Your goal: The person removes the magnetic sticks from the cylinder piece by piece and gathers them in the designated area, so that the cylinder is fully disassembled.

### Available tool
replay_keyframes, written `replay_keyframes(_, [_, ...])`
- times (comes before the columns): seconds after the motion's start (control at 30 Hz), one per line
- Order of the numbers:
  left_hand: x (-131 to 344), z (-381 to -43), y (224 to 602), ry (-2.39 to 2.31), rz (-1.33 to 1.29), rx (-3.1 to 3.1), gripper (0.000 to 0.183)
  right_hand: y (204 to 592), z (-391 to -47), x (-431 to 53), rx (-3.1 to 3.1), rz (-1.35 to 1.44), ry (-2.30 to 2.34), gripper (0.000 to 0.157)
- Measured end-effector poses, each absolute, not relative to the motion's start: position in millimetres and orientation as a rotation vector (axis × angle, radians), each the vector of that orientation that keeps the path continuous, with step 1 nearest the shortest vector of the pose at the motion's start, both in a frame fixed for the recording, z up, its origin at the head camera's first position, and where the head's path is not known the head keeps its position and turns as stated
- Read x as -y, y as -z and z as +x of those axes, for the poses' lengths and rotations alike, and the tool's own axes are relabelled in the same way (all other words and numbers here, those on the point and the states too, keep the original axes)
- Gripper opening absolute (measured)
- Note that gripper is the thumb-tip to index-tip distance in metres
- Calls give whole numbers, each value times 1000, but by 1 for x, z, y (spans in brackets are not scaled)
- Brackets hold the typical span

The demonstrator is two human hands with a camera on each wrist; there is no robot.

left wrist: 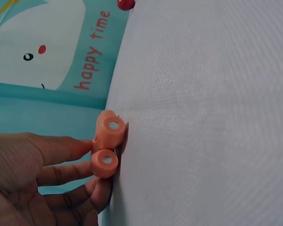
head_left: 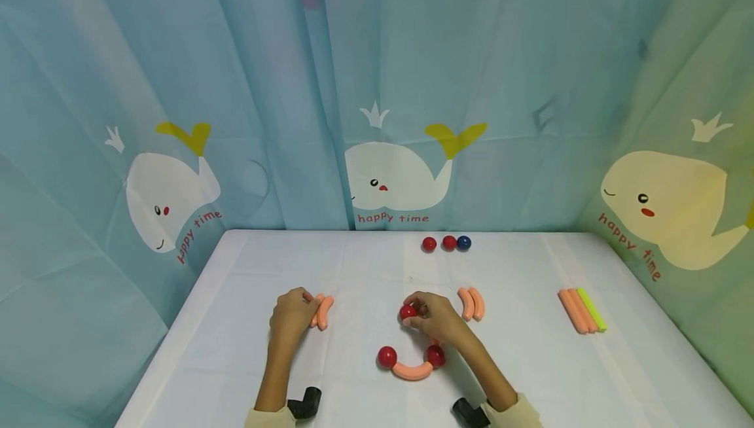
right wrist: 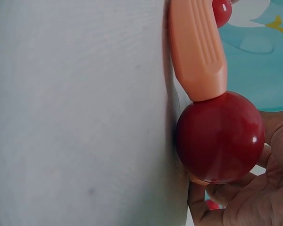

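Near the table's middle, my right hand (head_left: 438,318) pinches a red ball (head_left: 408,312) between thumb and fingers. Just below lies a joined shape: a left red ball (head_left: 387,357), a curved orange magnetic rod (head_left: 412,372) and a right red ball (head_left: 435,356). Another orange piece (head_left: 434,341) leads up from that right ball, partly hidden under my hand. In the right wrist view the right ball (right wrist: 220,137) looms large. My left hand (head_left: 292,312) holds the nearer of two curved orange rods (left wrist: 104,163) lying side by side; round metal discs show in their ends.
Two more curved orange rods (head_left: 472,303) lie right of my right hand. Further right are straight orange rods (head_left: 574,311) and a yellow-green rod (head_left: 592,309). Two red balls (head_left: 449,243) and a dark blue ball (head_left: 464,243) sit at the back edge, before the curtain (head_left: 506,179).
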State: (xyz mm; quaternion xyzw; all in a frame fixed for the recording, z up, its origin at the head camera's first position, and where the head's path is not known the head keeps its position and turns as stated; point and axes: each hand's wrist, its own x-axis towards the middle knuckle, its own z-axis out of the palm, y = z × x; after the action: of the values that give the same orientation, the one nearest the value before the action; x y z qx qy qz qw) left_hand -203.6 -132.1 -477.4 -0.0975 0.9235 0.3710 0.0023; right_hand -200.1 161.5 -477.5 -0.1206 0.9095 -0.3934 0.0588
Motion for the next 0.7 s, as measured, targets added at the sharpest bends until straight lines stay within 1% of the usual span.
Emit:
replay_keyframes(0.27, [133,-205,478,-1134,-314,-2910,30,478,-200,-162,-2747,-356,1186,28])
replay_keyframes(0.43, [132,-205,474,-1120,-290,-2972,25,478,-200,-163,-2749,-368,1182,29])
replay_keyframes(0.57, [126,-204,468,-1148,-171,-3076,21,477,-198,-164,-2757,-352,1167,31])
replay_keyframes(0.7, [112,-201,460,-1234,50,-3113,17,474,-194,-166,-2787,-289,1129,35])
